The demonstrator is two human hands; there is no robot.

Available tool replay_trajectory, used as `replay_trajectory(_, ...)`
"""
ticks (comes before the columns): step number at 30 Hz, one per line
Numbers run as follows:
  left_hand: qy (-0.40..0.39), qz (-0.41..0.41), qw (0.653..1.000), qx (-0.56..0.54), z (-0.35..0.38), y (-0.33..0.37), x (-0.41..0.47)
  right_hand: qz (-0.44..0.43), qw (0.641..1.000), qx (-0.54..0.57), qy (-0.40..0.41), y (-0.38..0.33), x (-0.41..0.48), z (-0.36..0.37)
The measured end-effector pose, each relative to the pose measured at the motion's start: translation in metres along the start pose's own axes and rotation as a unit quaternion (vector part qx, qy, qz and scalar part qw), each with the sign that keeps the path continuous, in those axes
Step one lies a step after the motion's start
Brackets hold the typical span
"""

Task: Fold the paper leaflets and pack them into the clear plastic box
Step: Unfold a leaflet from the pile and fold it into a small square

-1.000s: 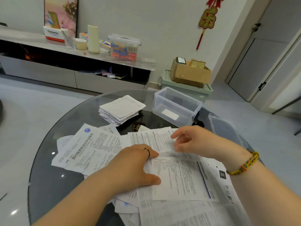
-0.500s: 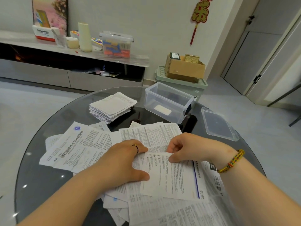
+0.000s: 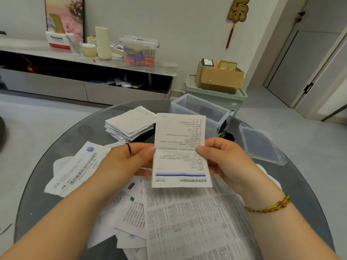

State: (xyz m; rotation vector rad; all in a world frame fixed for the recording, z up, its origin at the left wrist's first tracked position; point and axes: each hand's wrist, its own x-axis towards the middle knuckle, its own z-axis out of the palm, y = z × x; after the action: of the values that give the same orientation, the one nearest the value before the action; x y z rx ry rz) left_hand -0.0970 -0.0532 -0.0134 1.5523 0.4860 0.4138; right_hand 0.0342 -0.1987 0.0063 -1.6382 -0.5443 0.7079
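Two hands hold one white printed paper leaflet (image 3: 180, 150) up over the round dark glass desk (image 3: 62, 136). The left hand (image 3: 129, 160), with a dark ring on one finger, pinches the leaflet's left edge between thumb and fingers. The right hand (image 3: 223, 160), with a beaded bracelet at its wrist, pinches the right edge the same way. The leaflet's long axis runs away from the person, its far edge toward the one clear plastic box (image 3: 214, 114). A crease crosses it at thumb level, and a blue line lies near its close edge. Its print is too blurred to read.

The box stands open at the desk's far side, and its one clear lid (image 3: 262, 145) lies flat to the right. One stack of folded white leaflets (image 3: 129, 122) sits left of the box. Many unfolded leaflets (image 3: 187, 222) lie overlapping beneath the hands; I cannot count them. One large sheet (image 3: 75, 171) at the left carries a blue round logo and the title "酒石酸美托洛尔片说明书". On the wall shelf, a white-and-red carton (image 3: 57, 39) reads "Panasonic".
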Motion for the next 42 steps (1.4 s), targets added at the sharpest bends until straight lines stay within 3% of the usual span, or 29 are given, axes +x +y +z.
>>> replay_trajectory(7, 0.015, -0.065, 0.996, -0.062, -0.001, -0.005, 0.005, 0.030, 0.998, -0.018, -0.043, 0.011, 0.001, 0.012)
replay_trajectory(13, -0.025, -0.102, 0.986, -0.132, -0.006, -0.005, 0.004, 0.046, 0.995, 0.047, -0.076, 0.013, 0.000, 0.011)
replay_trajectory(24, -0.060, -0.114, 0.967, -0.219, -0.011, 0.000, 0.001, 0.025, 0.992, 0.099, -0.076, 0.017, 0.002, 0.009)
replay_trajectory(33, -0.042, -0.093, 0.989, -0.110, -0.006, 0.005, -0.001, -0.006, 0.996, 0.084, -0.022, 0.015, 0.002, 0.011)
replay_trajectory(37, 0.033, -0.057, 0.997, -0.031, -0.004, -0.002, 0.001, -0.011, 0.999, 0.045, -0.003, 0.016, 0.001, 0.012)
replay_trajectory(42, 0.067, -0.025, 0.997, -0.027, -0.002, -0.003, 0.001, -0.008, 0.998, 0.053, -0.012, 0.014, -0.001, 0.013)
